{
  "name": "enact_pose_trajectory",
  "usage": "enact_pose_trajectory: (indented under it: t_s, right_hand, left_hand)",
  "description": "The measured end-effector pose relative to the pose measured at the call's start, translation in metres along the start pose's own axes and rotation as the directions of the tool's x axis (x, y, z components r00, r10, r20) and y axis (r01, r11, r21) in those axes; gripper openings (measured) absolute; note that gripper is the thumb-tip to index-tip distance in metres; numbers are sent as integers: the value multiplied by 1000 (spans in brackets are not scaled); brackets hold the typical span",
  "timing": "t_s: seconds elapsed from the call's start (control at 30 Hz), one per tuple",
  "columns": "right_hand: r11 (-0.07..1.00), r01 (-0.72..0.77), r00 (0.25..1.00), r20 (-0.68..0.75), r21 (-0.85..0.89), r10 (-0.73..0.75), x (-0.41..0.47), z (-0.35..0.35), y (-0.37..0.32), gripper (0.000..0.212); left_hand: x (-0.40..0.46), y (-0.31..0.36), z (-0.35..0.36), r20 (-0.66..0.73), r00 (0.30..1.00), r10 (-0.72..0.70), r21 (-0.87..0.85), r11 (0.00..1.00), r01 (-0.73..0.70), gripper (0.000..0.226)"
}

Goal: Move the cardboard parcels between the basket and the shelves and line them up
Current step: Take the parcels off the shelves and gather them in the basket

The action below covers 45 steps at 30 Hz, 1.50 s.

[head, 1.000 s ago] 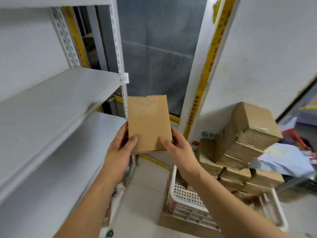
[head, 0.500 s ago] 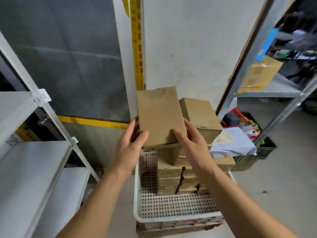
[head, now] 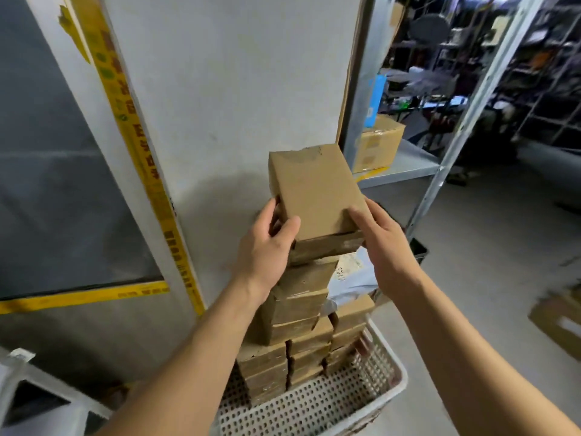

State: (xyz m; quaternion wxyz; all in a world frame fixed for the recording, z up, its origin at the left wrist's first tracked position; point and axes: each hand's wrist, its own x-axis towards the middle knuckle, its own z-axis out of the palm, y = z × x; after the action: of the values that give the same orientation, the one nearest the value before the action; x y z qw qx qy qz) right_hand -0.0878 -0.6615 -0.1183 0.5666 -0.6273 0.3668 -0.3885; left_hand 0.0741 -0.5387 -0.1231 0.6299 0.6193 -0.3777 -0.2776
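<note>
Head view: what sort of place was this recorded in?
Most likely a stockroom or parcel warehouse. Cardboard parcels are stacked in a white perforated basket, a metal shelf carries a taped carton, and more racks fill the dim background.

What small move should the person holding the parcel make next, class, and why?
Probably lower the parcel squarely onto the stack in the white basket. The left hand and right hand grip its near corners, and it sits just above the stack's top box.
</note>
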Motion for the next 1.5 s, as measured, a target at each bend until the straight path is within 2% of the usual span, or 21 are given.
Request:
enact_pose_trajectory:
  t_s: [0.07,0.13,0.3,0.4,0.57,0.77,0.97,1.27,1.4,1.43,1.5]
  right_hand:
    - [1000,9,1000,-26,-10,-9,13,-23,5,33]
    - [1000,1,999,-51,-16,-2,24,-49,11,33]
    - [1000,-7,994,-108,-16,6,58,-115,38,30]
    - [998,-55,993,-108,-7,54,80,-146,65,32]
    - [982,-189,981,-43,-6,189,110,-169,126,31]
    - [954,-301,951,77,-3,300,128,-153,195,33]
    - [955,-297,947,126,4,294,119,-121,218,34]
    - [952,-302,946,111,-48,305,114,-119,214,37]
    - [955,-279,951,110,-97,289,118,-119,210,30]
    - [954,-280,952,100,-108,290,119,-119,208,31]
    - [953,-277,955,69,-126,287,123,-121,199,49]
  left_hand:
    - [14,-2,28,17,1000,8,8,1000,-8,49]
    - [27,-7,59,41,999,2,23,1000,-3,57]
    - [55,-29,139,99,992,-82,105,992,72,67]
    - [67,-51,183,60,987,-151,183,973,138,60]
    - [79,-108,224,4,945,-327,270,910,313,62]
    - [81,-160,229,-168,885,-434,271,843,465,56]
    - [75,-196,211,-303,837,-455,221,821,526,53]
    - [70,-197,212,-323,813,-484,164,818,552,53]
    - [66,-180,211,-302,800,-519,161,799,579,62]
    - [64,-173,212,-292,810,-508,180,803,568,65]
    - [61,-157,213,-268,859,-437,260,825,501,71]
